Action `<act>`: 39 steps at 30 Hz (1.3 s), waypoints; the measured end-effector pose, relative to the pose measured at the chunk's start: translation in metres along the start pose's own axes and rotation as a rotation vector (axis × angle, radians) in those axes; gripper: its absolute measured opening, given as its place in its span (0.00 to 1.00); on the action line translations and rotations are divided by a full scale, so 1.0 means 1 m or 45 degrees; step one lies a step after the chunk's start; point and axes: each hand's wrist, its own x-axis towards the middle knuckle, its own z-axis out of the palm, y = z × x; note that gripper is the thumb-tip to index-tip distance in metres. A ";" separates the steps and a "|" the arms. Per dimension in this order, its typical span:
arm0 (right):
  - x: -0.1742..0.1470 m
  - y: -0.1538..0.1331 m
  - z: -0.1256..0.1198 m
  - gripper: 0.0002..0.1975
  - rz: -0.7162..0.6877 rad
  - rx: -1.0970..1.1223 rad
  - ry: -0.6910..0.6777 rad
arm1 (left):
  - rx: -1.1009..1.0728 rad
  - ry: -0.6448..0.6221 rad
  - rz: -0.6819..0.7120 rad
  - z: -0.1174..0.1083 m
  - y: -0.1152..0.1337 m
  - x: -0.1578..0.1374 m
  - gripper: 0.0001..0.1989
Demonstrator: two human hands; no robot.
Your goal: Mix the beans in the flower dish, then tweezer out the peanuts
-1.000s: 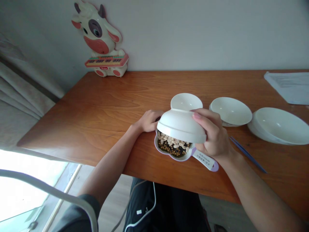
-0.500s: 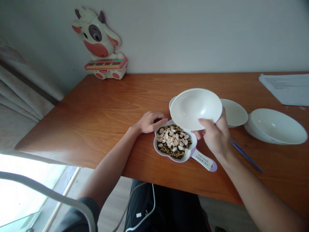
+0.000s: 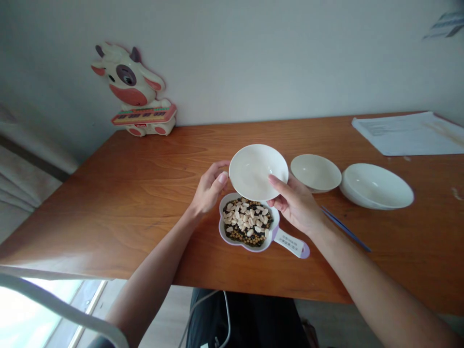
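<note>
An empty white bowl [image 3: 255, 166] is in my right hand [image 3: 295, 200], thumb inside the rim and fingers underneath. It tilts towards me and covers the far edge of a purple-rimmed, flower-shaped scoop [image 3: 291, 244] on the table. Inside the scoop lie pale peanut halves [image 3: 246, 220] over dark and yellowish grains. My left hand [image 3: 209, 187] is open at the bowl's left side, thumb and fingers apart. Its fingertips come close to the rim; whether they touch it I cannot tell.
Right of the held bowl stand a white bowl [image 3: 315, 171] and some larger, apparently stacked white bowls [image 3: 379, 186]. Blue chopsticks [image 3: 346, 229] lie before them. Papers [image 3: 409, 133] rest at the back right, a cow keyboard toy [image 3: 139, 94] at the back left. A cable [image 3: 54, 304] crosses the lower left.
My left hand has lifted from beside the scoop to the held bowl's left rim, its fingers opening. The bowl has come closer to upright facing me, and the whole view has shifted.
</note>
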 end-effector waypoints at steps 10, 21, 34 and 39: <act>0.001 0.005 -0.005 0.28 -0.082 -0.104 -0.177 | 0.023 -0.046 -0.131 0.007 0.020 -0.001 0.23; 0.003 -0.003 -0.014 0.39 -0.187 -0.124 0.036 | 0.199 0.389 -0.456 -0.031 0.007 0.012 0.18; 0.011 -0.005 -0.021 0.19 -0.309 -0.140 0.224 | 0.650 0.555 -0.714 -0.088 -0.010 0.007 0.21; 0.012 -0.004 -0.022 0.16 -0.344 -0.178 0.229 | 0.765 0.459 -0.686 -0.094 -0.011 0.004 0.21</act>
